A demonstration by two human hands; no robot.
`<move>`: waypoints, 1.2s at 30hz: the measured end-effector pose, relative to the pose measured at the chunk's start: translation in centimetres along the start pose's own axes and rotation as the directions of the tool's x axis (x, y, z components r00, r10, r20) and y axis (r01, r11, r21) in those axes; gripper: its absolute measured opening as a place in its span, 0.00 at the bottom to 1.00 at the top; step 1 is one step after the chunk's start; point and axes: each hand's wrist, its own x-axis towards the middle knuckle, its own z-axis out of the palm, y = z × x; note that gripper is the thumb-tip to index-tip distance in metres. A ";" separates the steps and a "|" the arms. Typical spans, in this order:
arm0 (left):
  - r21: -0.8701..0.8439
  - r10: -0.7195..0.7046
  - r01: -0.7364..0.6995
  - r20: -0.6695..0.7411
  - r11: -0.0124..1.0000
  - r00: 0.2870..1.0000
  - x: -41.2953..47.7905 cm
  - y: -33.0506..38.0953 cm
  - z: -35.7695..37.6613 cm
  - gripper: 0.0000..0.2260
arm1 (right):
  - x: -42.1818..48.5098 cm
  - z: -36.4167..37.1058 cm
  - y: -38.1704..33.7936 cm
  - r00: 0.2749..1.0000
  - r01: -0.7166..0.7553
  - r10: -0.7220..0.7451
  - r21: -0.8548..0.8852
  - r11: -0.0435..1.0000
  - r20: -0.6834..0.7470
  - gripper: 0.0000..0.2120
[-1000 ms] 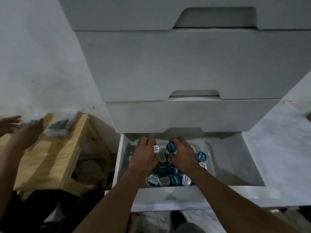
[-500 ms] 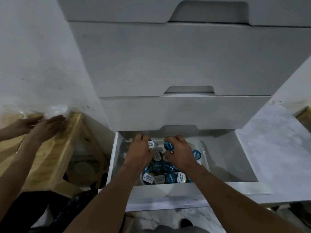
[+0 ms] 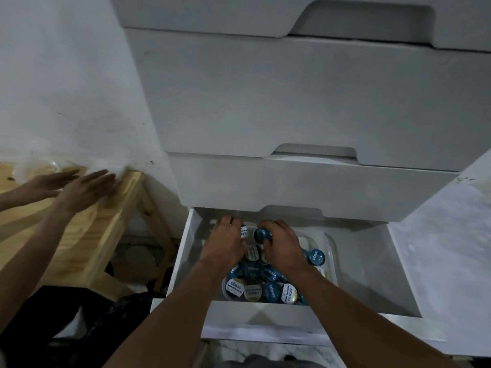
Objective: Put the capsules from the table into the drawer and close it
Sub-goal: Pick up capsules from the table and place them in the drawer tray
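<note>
The bottom drawer (image 3: 265,318) stands pulled out, and inside it a clear plastic tub (image 3: 333,257) holds the heap of capsules (image 3: 271,290), which fills the left half of the drawer. Most lids are blue with a white word that seems to read "excelso"; a few are white or gold with a line that looks like "ROBUSTA GOLD", though the print is small and turned sideways. Both hands reach over the drawer's front edge to the back of the tub: the left hand (image 3: 225,243) curls its fingers round a white-lidded capsule (image 3: 244,231), and just beside it the right hand (image 3: 281,248) pinches a blue-lidded capsule (image 3: 263,235) above the heap. The forearms cover part of the pile. Above the drawer are stacked closed drawers (image 3: 292,96) with cut-out grips. Left of the drawer stands a pale wooden table (image 3: 79,248) against the white wall (image 3: 66,88), and another person's hands (image 3: 85,188), blurred, lie flat over its top
</note>
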 end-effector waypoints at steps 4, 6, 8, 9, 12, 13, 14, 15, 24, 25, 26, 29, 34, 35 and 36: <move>0.066 0.009 -0.010 0.020 0.998 1.000 0.5 0.1 0.3 0.18 | 0.6 0.3 0.3 0.999 -0.034 0.034 -0.004 0.999 0.014 0.23; 0.116 0.024 -0.029 0.039 0.993 0.999 0.8 0.0 0.6 0.18 | 0.8 0.5 0.5 0.998 -0.050 0.050 -0.012 0.999 0.023 0.23; 0.145 0.037 -0.044 0.053 0.988 0.998 1.0 -0.3 0.9 0.18 | 1.0 0.4 0.6 0.998 -0.051 0.052 -0.025 0.998 0.028 0.23; 0.154 0.042 -0.051 0.059 0.987 0.997 1.2 -0.4 1.0 0.18 | 1.1 0.4 0.7 0.999 -0.044 0.045 -0.036 0.998 0.031 0.22; 0.184 0.058 -0.073 0.085 0.980 0.995 1.5 -0.6 1.3 0.18 | 1.3 0.3 0.7 0.999 -0.012 0.014 -0.058 0.998 0.037 0.22; 0.194 0.065 -0.082 0.097 0.978 0.993 1.6 -0.6 1.4 0.18 | 1.3 0.3 0.7 0.999 -0.002 0.005 -0.057 0.998 0.038 0.21; 0.203 0.073 -0.094 0.105 0.975 0.992 1.6 -0.7 1.5 0.18 | 1.2 0.4 0.7 0.999 0.004 -0.002 -0.056 0.998 0.043 0.21; 0.209 0.083 -0.105 0.113 0.972 0.990 1.6 -0.7 1.5 0.18 | 1.1 0.4 0.7 0.999 0.009 -0.006 -0.058 0.998 0.047 0.20; 0.275 0.170 -0.194 0.107 0.942 0.980 1.7 -1.2 1.3 0.15 | 1.1 0.2 0.8 0.997 0.020 -0.008 -0.166 0.986 0.077 0.14; 0.301 0.178 -0.202 0.105 0.932 0.978 1.7 -1.2 1.3 0.14 | 1.1 0.1 0.8 0.996 0.029 -0.014 -0.180 0.983 0.085 0.15; 0.325 0.182 -0.206 0.103 0.923 0.978 1.7 -1.2 1.2 0.14 | 1.0 0.1 0.7 0.995 0.035 -0.017 -0.189 0.981 0.095 0.15; 0.372 0.181 -0.210 0.112 0.904 0.977 1.8 -1.2 1.1 0.13 | 1.0 0.0 0.7 0.994 0.042 -0.020 -0.202 0.978 0.109 0.15; 0.413 0.160 -0.207 0.144 0.887 0.976 1.7 -1.2 0.6 0.13 | 1.2 0.4 0.5 0.992 0.052 -0.026 -0.199 0.979 0.127 0.15; 0.419 0.155 -0.205 0.151 0.884 0.976 1.7 -1.2 0.5 0.14 | 1.2 0.5 0.5 0.991 0.053 -0.027 -0.198 0.979 0.130 0.15; 0.422 0.151 -0.204 0.157 0.883 0.976 1.7 -1.1 0.4 0.14 | 1.2 0.5 0.4 0.991 0.054 -0.027 -0.197 0.979 0.135 0.16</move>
